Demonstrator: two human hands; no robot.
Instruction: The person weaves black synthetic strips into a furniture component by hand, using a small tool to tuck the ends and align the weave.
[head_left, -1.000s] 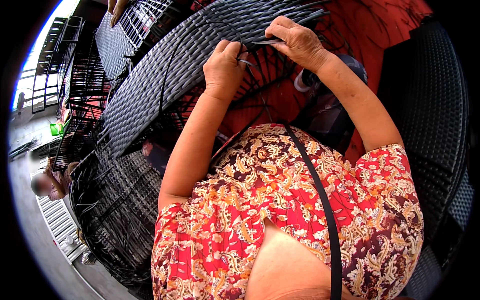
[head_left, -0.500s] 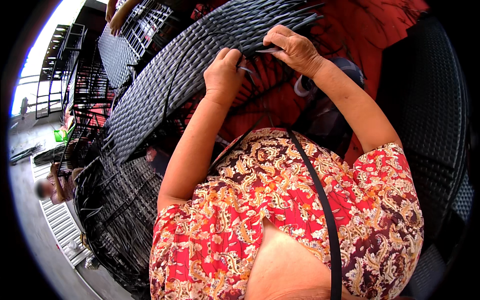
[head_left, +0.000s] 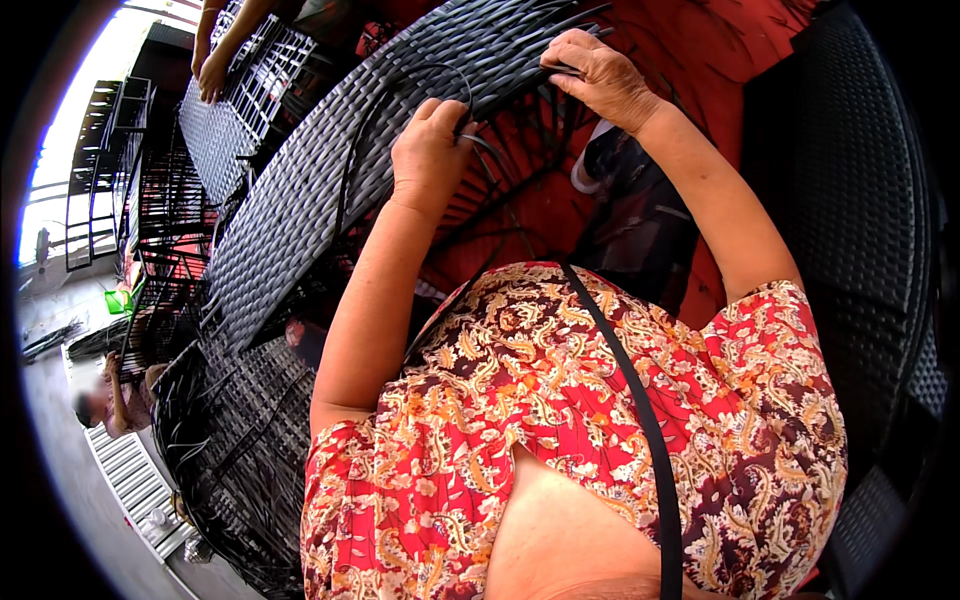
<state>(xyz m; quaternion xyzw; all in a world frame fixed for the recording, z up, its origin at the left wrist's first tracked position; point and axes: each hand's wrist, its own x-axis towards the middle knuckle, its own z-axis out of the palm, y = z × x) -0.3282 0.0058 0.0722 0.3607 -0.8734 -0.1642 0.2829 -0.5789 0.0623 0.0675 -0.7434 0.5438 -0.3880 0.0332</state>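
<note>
A long grey woven wicker panel point(head_left: 330, 170) slants across the scene beyond my hands, with loose strand ends fanning out at its far right. My left hand point(head_left: 428, 150) is closed at the panel's near edge, gripping a weaving strip point(head_left: 487, 148) that trails out beside its fingers. A thin loop of dark strand arches over the panel just above that hand. Farther right, my right hand point(head_left: 602, 82) pinches a short dark strip end point(head_left: 567, 70) between thumb and fingers, close to the loose ends. Whether both hands hold one strip I cannot tell.
A dark woven piece point(head_left: 255, 420) with ragged strands lies at lower left. Black frames point(head_left: 170, 215) stand behind it. Another person's hands point(head_left: 212, 75) rest at a smaller woven panel at upper left. A large dark wicker piece point(head_left: 850, 190) stands at right. Red covering point(head_left: 700, 70) lies beyond.
My hands have moved farther apart; the right one has shifted up and right toward the panel's loose ends. My left hand keeps its grip near the edge. The view has shifted slightly.
</note>
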